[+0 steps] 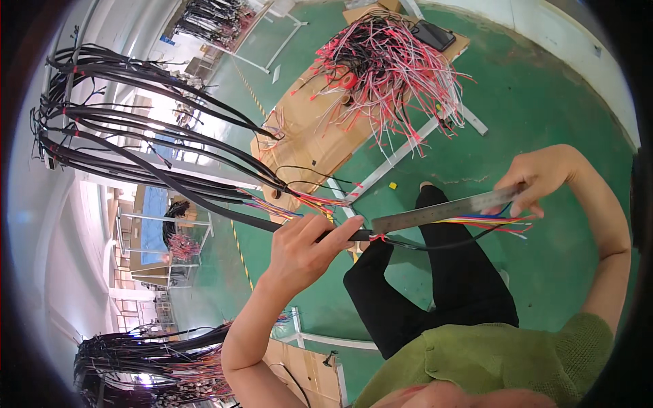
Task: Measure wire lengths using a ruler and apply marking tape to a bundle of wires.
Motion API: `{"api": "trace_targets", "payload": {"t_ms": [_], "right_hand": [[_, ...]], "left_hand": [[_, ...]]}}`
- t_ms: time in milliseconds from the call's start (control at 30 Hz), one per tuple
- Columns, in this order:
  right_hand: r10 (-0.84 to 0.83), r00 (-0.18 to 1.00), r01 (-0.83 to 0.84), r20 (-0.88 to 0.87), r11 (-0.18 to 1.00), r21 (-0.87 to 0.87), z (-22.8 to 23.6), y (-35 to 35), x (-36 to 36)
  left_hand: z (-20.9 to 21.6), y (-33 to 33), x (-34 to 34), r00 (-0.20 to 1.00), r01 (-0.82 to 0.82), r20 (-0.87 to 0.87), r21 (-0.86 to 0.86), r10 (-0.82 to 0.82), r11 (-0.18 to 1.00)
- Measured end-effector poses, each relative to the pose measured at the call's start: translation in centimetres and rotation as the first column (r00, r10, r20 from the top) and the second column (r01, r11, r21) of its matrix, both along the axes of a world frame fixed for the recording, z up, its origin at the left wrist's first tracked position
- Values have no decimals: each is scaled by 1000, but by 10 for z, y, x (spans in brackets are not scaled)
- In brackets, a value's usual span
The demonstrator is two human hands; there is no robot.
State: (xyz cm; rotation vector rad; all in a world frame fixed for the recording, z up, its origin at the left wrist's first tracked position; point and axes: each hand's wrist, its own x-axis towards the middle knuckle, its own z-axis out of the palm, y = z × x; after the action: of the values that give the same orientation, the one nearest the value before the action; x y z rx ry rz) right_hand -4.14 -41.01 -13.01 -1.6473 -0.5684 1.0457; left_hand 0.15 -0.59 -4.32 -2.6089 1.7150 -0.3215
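My left hand (pixel 304 250) is closed around a thick black cable (pixel 204 202), with the thumb lying along it near its end. Beyond that end fan out stripped-back coloured wires (pixel 469 221) in blue, yellow, red and white, and a thin black lead (pixel 435 247) curves below them. A flat steel ruler (pixel 442 211) stretches along these wires, one end close to the cable's end. At its other end my right hand (pixel 537 182) pinches the ruler between thumb and fingers. Whether that hand also grips the wire tips cannot be made out.
Several black cable bundles (pixel 170 132) hang from a rack at the left. Ahead, a cardboard-covered table (pixel 299 129) carries a heap of pink, white and black wires (pixel 394 75) and a dark phone (pixel 433 34). Another wire bundle (pixel 156 364) hangs at lower left. My legs (pixel 456 272) are below the ruler.
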Motion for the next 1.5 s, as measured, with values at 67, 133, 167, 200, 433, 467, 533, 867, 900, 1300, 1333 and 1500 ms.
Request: {"api": "trace_targets", "payload": {"t_ms": [67, 133, 167, 200, 433, 467, 533, 867, 900, 1300, 1333, 1500], "right_hand": [[81, 987, -69, 136, 993, -93, -5, -6, 1], [-244, 945, 276, 216, 952, -133, -14, -16, -4], [-239, 946, 272, 217, 953, -137, -20, -9, -1], [-382, 867, 370, 321, 924, 98, -31, 8, 4], [-481, 857, 351, 182, 806, 477, -2, 135, 16], [-408, 899, 343, 157, 881, 326, 5, 138, 16], [-491, 809, 351, 324, 844, 405, -11, 148, 18], [-595, 686, 453, 419, 800, 394, -18, 151, 15], [-596, 684, 454, 420, 799, 394, -14, 150, 16], [-440, 709, 259, 551, 889, 378, -7, 151, 36], [-426, 723, 254, 544, 896, 363, -4, 148, 37], [-364, 907, 261, 210, 880, 396, -6, 137, 45]], "left_hand": [[3, 2, -3, 1000, -19, 7, 8, 19, 1000], [3, 1, -2, 1000, -19, 12, 4, 19, 1000], [0, 1, 0, 1000, 6, 27, -3, -6, 1000], [-3, 0, 1, 999, 33, 43, -9, -33, 999], [-13, -16, 5, 976, 70, 205, 37, -77, 997], [-12, -17, 3, 969, 24, 245, 68, -40, 997], [-13, -18, 1, 958, -30, 287, 95, 2, 995], [-8, -17, 15, 982, -66, 188, 165, 34, 984], [-7, -15, 18, 990, -4, 136, 171, -20, 985], [3, -23, 21, 990, -100, -81, 206, 119, 973], [0, -23, 22, 990, -94, -83, 205, 113, 974], [-13, -19, 22, 893, 119, 411, 178, -183, 977]]}}
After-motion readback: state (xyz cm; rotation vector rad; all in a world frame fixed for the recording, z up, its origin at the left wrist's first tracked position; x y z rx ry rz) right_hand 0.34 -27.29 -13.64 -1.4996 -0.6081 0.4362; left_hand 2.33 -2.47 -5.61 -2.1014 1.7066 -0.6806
